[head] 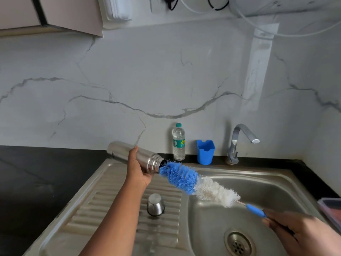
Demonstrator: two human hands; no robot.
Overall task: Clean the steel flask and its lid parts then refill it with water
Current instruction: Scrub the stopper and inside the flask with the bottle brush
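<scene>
The right hand [302,235] is closest, low in the corner. Its fingers [271,221] are wrapped around the blue handle of a long brush [198,183]. The brush has blue bristles at the tip and white ones nearer the handle. It slants up and to the left, over the sink [287,183].

The blue tip is just going into the mouth of the flask [147,159]. The flask is shiny steel with no lid on. It lies tipped on its side in the air, mouth pointing right and a little down, above the ribbed drain board [103,204]. The left hand [137,169] holds it from below, fingers closed around its middle.

A small steel cup [155,205] sits upside down on the drain board, right under the left arm.

The sink bowl has a round drain [238,243] near the bottom. Behind it stands a tap [238,143], with its spout turned to the right.

At the back, on the dark tabletop [36,174], a water bottle [178,143] with a green cap stands upright. A blue holder [205,152] stands just beside it. Both are against the white marble wall [147,80].

A pink box [332,209] peeks in at the right edge.
</scene>
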